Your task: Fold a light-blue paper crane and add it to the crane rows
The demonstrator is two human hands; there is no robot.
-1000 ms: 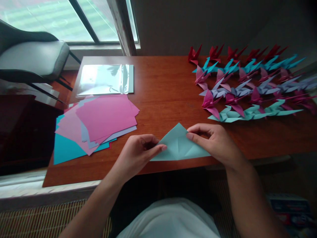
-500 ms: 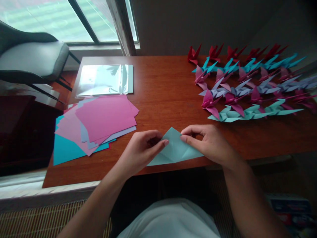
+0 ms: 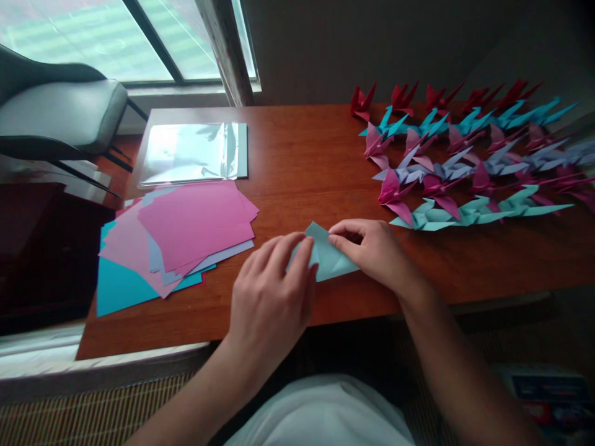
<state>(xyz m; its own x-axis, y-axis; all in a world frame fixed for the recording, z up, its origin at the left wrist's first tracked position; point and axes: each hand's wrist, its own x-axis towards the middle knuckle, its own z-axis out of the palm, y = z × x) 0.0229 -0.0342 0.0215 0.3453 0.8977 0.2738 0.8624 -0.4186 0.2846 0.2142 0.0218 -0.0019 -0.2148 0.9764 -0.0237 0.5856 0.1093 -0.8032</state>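
Note:
A pale mint sheet of origami paper (image 3: 333,263), partly folded with its point facing away from me, is between my hands close to the table's front edge. My right hand (image 3: 374,251) pinches its upper right edge between thumb and fingers. Over the left side of the sheet, my left hand (image 3: 274,288) is closed, back upward, with bent fingers at the paper's left edge. That hand hides much of the paper's left part, and exactly where its fingertips grip is hard to see.
Fanned sheets of coloured paper (image 3: 199,223) lie left on the wooden table (image 3: 297,161), below a clear-wrapped pack (image 3: 190,152). Rows of folded paper cranes, including mint ones (image 3: 474,212) and red ones (image 3: 362,104), fill the right side. A chair (image 3: 65,108) stands by the window.
My left hand has turned back-upward and come over the paper's left side. The paper and my right hand have shifted slightly left and away from me.

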